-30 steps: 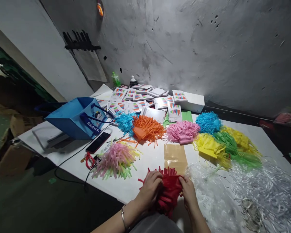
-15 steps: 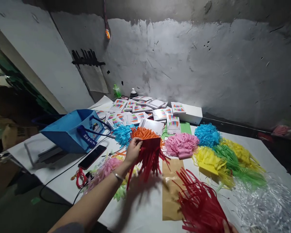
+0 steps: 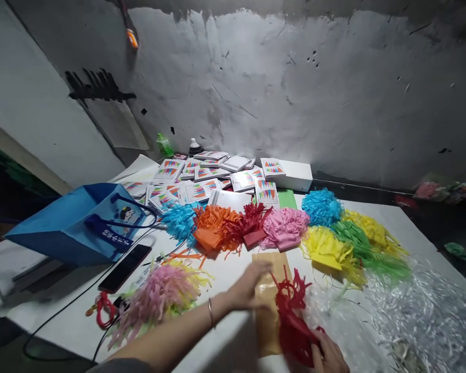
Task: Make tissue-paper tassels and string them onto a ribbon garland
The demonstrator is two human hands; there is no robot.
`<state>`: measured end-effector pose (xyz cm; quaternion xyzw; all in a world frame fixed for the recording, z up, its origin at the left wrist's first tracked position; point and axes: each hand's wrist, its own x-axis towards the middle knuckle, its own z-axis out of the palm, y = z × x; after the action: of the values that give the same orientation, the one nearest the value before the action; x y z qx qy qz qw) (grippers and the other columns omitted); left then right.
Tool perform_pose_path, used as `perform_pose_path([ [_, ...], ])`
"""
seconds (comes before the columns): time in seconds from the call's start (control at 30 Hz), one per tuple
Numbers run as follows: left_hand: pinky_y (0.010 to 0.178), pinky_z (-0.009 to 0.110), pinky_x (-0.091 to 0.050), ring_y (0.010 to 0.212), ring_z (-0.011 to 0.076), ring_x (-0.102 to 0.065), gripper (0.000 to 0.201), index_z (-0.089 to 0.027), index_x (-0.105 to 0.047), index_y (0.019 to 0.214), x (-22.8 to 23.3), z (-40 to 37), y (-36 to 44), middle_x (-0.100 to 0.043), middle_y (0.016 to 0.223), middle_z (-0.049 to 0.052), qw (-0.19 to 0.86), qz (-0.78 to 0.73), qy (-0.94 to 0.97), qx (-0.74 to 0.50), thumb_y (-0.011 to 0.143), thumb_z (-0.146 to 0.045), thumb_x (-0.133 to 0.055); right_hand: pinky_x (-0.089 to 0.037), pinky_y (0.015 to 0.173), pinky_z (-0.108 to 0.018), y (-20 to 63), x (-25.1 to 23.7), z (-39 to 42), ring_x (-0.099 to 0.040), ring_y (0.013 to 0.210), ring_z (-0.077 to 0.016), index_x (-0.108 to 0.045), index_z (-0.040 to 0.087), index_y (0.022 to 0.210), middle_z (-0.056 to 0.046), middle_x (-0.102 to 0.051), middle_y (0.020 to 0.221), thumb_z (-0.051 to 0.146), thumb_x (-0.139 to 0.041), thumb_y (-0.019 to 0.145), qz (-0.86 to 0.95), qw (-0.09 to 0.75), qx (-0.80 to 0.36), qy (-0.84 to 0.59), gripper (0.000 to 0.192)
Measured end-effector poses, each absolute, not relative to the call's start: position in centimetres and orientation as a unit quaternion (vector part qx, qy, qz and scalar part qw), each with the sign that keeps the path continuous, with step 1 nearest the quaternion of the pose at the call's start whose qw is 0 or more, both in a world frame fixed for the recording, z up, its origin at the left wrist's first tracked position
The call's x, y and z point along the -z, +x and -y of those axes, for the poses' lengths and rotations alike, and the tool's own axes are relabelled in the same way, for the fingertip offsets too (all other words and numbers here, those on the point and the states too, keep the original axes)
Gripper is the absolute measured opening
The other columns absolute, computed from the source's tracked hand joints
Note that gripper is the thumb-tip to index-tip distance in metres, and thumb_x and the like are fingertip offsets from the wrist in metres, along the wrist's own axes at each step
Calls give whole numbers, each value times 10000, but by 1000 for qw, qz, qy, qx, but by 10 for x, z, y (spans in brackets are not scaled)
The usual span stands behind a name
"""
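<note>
Since half a second ago, left hand point(image 3: 248, 285) emptied: red tassel bundle point(image 3: 252, 228) now lying in the row between orange bundle point(image 3: 212, 230) and pink bundle point(image 3: 283, 228), fingers loose, resting on the brown sheet point(image 3: 267, 311). Right hand point(image 3: 330, 355) closed on second red tassel point(image 3: 293, 318) at near worktop point(image 3: 225, 269) edge.

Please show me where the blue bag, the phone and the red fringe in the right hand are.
blue bag point(image 3: 62, 233), head view, on its side panel.
phone point(image 3: 125, 260), head view, middle of its screen.
red fringe point(image 3: 293, 321), head view, on its bunched strips.
</note>
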<state>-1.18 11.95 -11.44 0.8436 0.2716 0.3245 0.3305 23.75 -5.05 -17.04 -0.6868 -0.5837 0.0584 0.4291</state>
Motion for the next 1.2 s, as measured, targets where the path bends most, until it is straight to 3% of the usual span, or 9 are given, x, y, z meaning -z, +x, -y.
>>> perform_pose_path([
  [0.13, 1141, 528, -149, 1097, 246, -540, 251, -277, -611, 1149, 121, -55, 14, -679, 1032, 70, 217, -245, 918, -224, 923, -289, -503, -458, 843, -370, 212, 153, 34, -680, 769, -193, -645, 244, 1025, -18, -744, 855, 125, -474, 875, 733, 407, 52, -542, 257],
  [0.3, 1027, 521, -282, 898, 227, -547, 283, -238, -659, 891, 106, -31, -13, -647, 814, 65, 153, -341, 901, -219, 944, -186, -386, -315, 981, -490, 179, 139, 31, -628, 853, -233, -629, 238, 1043, -28, -712, 863, 29, -475, 743, 752, 342, 30, -563, 396],
  [0.4, 958, 477, -357, 878, 239, -542, 193, -232, -655, 855, 90, -12, -37, -634, 836, 67, 245, -273, 913, -181, 882, -393, -551, -295, 996, -510, 175, 136, 35, -608, 842, -226, -638, 241, 1019, -22, -693, 824, 7, -453, 698, 743, 351, 25, -569, 438],
  [0.57, 1008, 420, -371, 1143, 279, -480, 530, -224, -581, 1194, 85, -17, -41, -565, 1240, 125, 423, -421, 749, -289, 810, -588, -606, -278, 1013, -497, 190, 128, 45, -620, 933, -220, -612, 194, 1153, -42, -714, 922, 8, -438, 738, 804, 351, 51, -478, 487],
  [0.73, 767, 351, -474, 744, 217, -586, 633, -147, -635, 694, 104, -50, -21, -624, 687, 42, 697, -401, 557, -207, 654, -778, -610, -278, 1029, -471, 195, 126, 55, -639, 947, -202, -609, 213, 1183, -32, -724, 933, 24, -441, 784, 804, 385, 46, -451, 472],
  [0.87, 703, 364, -497, 719, 223, -622, 811, -153, -643, 774, 120, -33, -13, -637, 679, 63, 783, -348, 483, -180, 670, -907, -362, -291, 1017, -485, 195, 136, 55, -633, 962, -206, -614, 209, 1162, -52, -716, 949, 19, -400, 768, 779, 411, 41, -472, 487],
  [1.0, 695, 394, -512, 743, 247, -655, 717, -120, -665, 914, 136, 0, -2, -685, 806, 103, 922, -214, 318, -57, 673, -786, -554, -306, 983, -475, 214, 136, 42, -624, 930, -202, -629, 192, 1110, -58, -712, 930, 35, -393, 770, 771, 403, 55, -490, 443],
  [1.1, 533, 288, -483, 526, 155, -588, 502, -94, -657, 811, 137, 9, 1, -651, 676, 60, 933, -193, 292, -80, 609, -543, -756, -274, 995, -492, 249, 125, 37, -616, 932, -211, -632, 211, 1145, -51, -716, 944, 38, -385, 775, 762, 371, 88, -524, 477],
  [1.2, 435, 214, -414, 420, 95, -501, 379, -114, -615, 744, 128, -3, -15, -580, 552, 0, 905, -237, 333, -116, 593, -421, -778, -223, 1026, -507, 274, 119, 45, -604, 982, -233, -610, 257, 1237, -54, -711, 1010, 59, -426, 802, 741, 325, 150, -568, 512],
])
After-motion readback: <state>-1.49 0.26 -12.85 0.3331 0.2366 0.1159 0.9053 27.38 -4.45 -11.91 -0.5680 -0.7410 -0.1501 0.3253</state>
